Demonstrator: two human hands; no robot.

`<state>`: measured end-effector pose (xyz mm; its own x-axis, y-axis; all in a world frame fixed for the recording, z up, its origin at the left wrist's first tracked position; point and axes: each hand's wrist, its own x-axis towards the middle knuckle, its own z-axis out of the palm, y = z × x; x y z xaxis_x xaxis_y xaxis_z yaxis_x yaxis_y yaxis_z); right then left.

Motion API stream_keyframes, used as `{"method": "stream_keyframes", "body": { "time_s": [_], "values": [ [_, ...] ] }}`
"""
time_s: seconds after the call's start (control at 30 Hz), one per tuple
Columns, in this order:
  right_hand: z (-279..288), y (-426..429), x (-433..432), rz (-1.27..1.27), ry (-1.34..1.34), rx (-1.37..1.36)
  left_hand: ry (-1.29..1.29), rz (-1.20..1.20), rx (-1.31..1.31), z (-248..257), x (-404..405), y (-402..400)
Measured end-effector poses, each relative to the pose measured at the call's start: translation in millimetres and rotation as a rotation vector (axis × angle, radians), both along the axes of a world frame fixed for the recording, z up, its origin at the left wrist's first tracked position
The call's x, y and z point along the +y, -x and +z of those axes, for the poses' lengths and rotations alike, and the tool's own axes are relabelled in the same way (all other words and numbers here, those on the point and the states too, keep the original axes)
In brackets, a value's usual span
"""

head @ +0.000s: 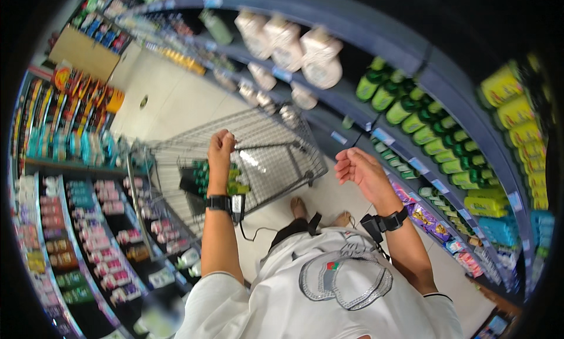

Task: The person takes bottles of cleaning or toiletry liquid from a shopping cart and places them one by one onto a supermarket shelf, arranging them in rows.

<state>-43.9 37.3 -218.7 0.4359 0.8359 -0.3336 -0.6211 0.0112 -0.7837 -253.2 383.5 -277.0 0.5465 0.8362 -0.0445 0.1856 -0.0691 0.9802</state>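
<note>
My left hand (222, 146) is raised over a wire shopping cart (282, 171), its fingers curled in and nothing visible in them. Beneath that wrist, green bottles (238, 180) with light green labels stand beside a dark container (188, 180) inside the cart. My right hand (362, 171) hovers between the cart and the right-hand shelf, fingers loosely bent and apart, holding nothing. Nearest to it on that shelf are small dark green bottles (396, 163). Higher up runs a row of larger green bottles (414, 121). Both wrists carry black strapped devices.
Shelving (440, 83) curves along the right with pale pink bottles (321, 59) and yellow-green packs (506, 92). Across the aisle, a left shelf (88, 251) holds pink, brown and green packages. A cardboard box (86, 53) stands by the far tiled floor (163, 83).
</note>
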Motion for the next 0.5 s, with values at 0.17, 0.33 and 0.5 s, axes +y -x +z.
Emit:
{"method": "stream_keyframes", "body": {
  "time_s": [0.17, 0.33, 0.5],
  "values": [
    [-27.5, 23.5, 46.9, 0.148, 0.115, 0.027, -0.038, 0.240, 0.161, -58.3, 63.1, 96.8],
    [-36.5, 43.8, 89.0, 0.251, 0.172, 0.061, -0.234, 0.323, 0.539, -132.6, 105.8, 162.0],
    [-50.4, 49.8, 116.7, 0.259, 0.245, 0.093, -0.193, 0.139, 0.920, -173.0, 108.4, 184.8]
  ]
}}
